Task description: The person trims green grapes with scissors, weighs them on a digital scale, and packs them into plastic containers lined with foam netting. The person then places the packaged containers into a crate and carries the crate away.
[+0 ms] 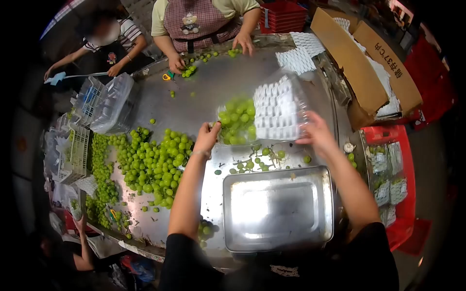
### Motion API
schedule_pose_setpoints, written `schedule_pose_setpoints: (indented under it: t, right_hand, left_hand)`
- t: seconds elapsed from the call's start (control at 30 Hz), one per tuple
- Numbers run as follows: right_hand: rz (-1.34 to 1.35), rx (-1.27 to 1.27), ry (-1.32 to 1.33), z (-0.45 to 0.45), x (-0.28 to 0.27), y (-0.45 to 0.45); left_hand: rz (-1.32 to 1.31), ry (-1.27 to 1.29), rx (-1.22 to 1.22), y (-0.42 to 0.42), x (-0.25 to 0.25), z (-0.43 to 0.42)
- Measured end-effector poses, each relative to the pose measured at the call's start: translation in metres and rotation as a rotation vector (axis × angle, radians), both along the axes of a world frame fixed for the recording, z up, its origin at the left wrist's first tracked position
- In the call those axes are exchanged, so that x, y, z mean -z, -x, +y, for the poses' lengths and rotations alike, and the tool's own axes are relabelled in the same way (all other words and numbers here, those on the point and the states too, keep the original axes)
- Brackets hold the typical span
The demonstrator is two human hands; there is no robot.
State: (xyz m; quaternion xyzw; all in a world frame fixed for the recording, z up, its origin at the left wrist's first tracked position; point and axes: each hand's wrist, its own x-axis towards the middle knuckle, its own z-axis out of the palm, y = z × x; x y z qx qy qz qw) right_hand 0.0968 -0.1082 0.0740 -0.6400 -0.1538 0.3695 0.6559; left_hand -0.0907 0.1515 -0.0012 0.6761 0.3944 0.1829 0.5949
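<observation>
A clear plastic box with green grapes point(237, 117) in its left part and a white padding sheet point(275, 110) in its right part is held over the metal table point(160, 104). My left hand point(208, 138) is closed on the box's left edge. On its right side my right hand point(316, 130) grips the lid or edge, the fingers partly blurred. Below the box sits an empty metal tray point(279, 208), with loose grapes point(257, 162) and stems between the two. A large pile of grapes point(160, 162) lies left of my left forearm.
Across the table a person in an apron point(191, 26) handles grapes beside scissors point(168, 76). More people are at the left. Stacked clear boxes point(112, 104) stand at the left edge, a cardboard carton point(347, 53) at the right, a red crate point(405, 194) below it.
</observation>
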Motion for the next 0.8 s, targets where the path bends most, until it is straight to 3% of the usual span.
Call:
schedule_pose_setpoints:
  t: [0.1,0.13,0.23,0.3,0.33,0.37,0.4,0.43,0.5,0.6,0.63,0.7,0.73,0.8]
  right_hand:
    - [-0.019,-0.035,-0.039,-0.059,-0.058,-0.007]
    - [-0.019,-0.056,-0.034,-0.071,-0.060,-0.013]
    - [-0.012,-0.209,-0.054,-0.093,-0.054,-0.025]
    - [-0.385,-0.414,0.324,-0.090,-0.043,-0.008]
    - [-0.365,-0.409,0.335,-0.094,-0.032,0.003]
    - [-0.249,-0.196,0.162,-0.100,-0.018,0.015]
    - [-0.142,0.020,-0.010,-0.106,-0.008,0.024]
    - [-0.131,0.024,0.005,-0.121,0.000,0.030]
    - [-0.282,0.219,0.017,-0.169,0.018,0.035]
    - [-0.778,-0.065,0.629,-0.256,0.074,0.053]
    - [-1.001,-0.109,0.864,-0.272,0.088,0.068]
    - [-0.822,-0.162,1.290,-0.283,0.098,0.099]
    - [-0.814,-0.188,1.290,-0.287,0.105,0.107]
    - [-0.822,-0.003,1.304,-0.292,0.117,0.119]
  left_hand:
    - [-0.225,0.412,0.205,0.076,-0.065,-0.087]
    - [-0.185,0.480,0.295,0.095,-0.076,-0.116]
    - [-0.197,0.953,0.407,0.141,-0.069,-0.202]
    - [-0.291,1.275,0.481,0.165,-0.049,-0.251]
    - [-0.258,1.253,0.529,0.170,-0.049,-0.266]
    - [-0.227,1.235,0.576,0.177,-0.052,-0.278]
    - [-0.224,1.099,0.642,0.187,-0.057,-0.281]
    - [-0.222,0.962,0.702,0.199,-0.067,-0.280]
    - [-0.161,0.812,0.507,0.226,-0.087,-0.263]
    - [-0.254,0.478,-0.045,0.274,-0.081,-0.240]
    - [-0.363,0.497,-0.166,0.292,-0.072,-0.229]
    - [-0.492,0.539,-0.353,0.315,-0.066,-0.216]
    - [-0.535,0.563,-0.367,0.320,-0.066,-0.214]
    - [-0.584,0.578,-0.371,0.321,-0.068,-0.211]
